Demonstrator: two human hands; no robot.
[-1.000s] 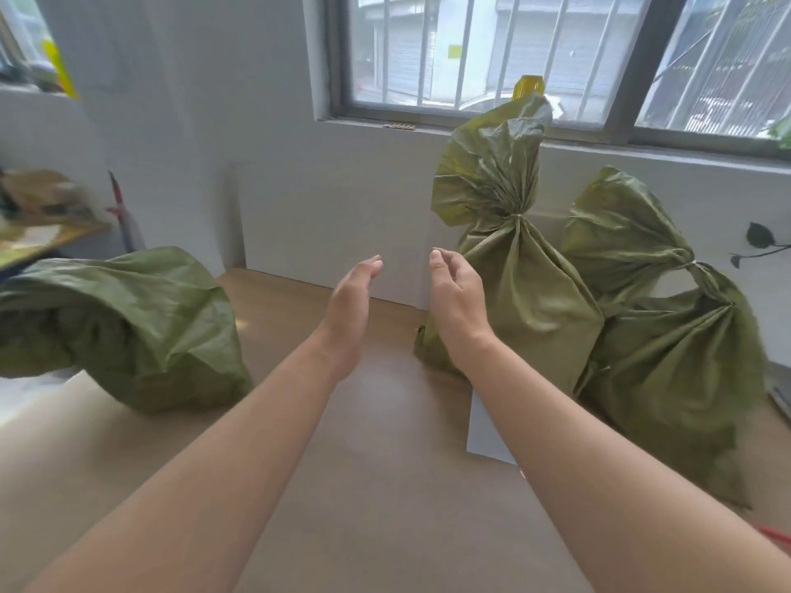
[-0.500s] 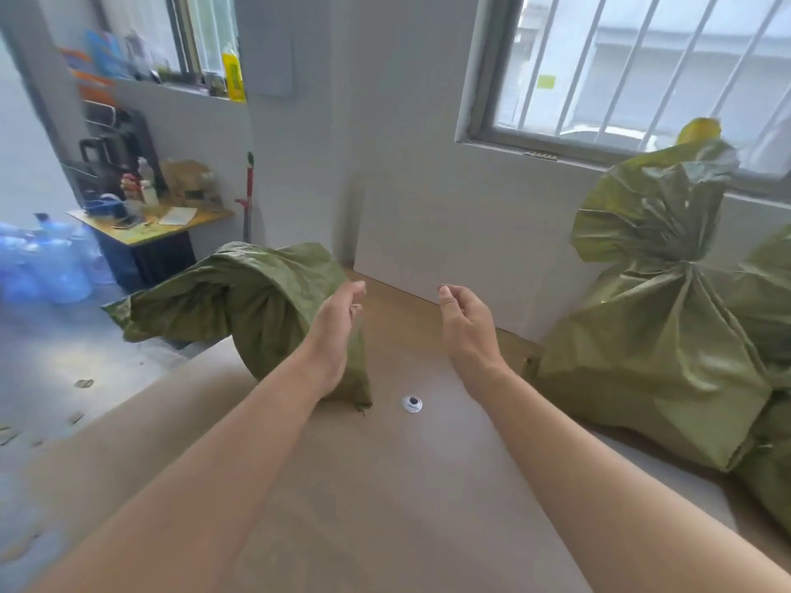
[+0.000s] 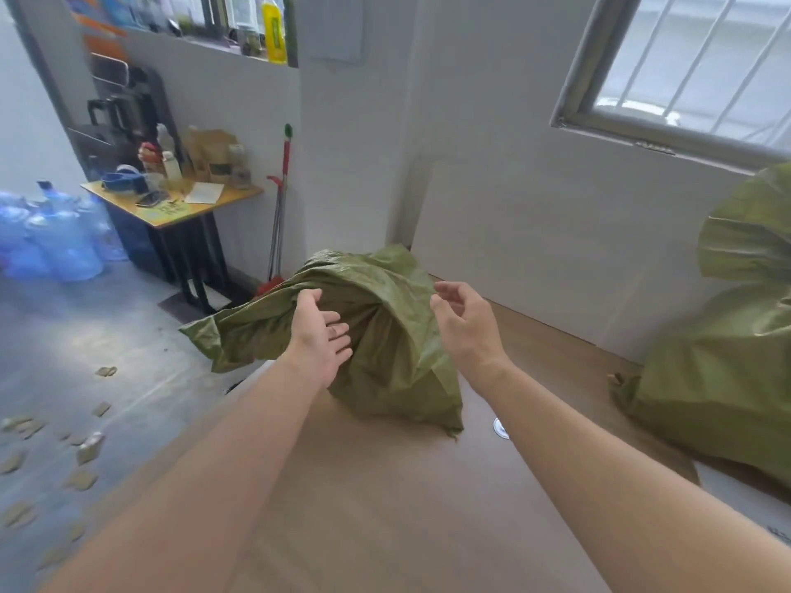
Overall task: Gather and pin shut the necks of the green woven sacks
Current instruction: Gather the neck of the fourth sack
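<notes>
An untied green woven sack (image 3: 385,336) slumps on the brown table (image 3: 385,507), its loose neck flopping over the table's left edge. My left hand (image 3: 319,336) is up against the sack's neck, thumb over the upper fold, fingers relaxed. My right hand (image 3: 464,325) hovers just right of the sack's top with fingers spread, touching nothing. A second green sack (image 3: 719,378) with a gathered neck stands at the right edge by the wall. A small round white object (image 3: 500,428) lies on the table near the sack's corner.
A small desk (image 3: 171,207) crowded with bottles and boxes stands at the back left. Blue water jugs (image 3: 51,241) sit on the floor beside it. A mop (image 3: 280,207) leans in the corner. Scraps litter the grey floor (image 3: 64,421). A barred window (image 3: 693,70) is above.
The view has swung left from the tied sacks to the untied one. Both hands have moved forward to it, the left now touching its neck.
</notes>
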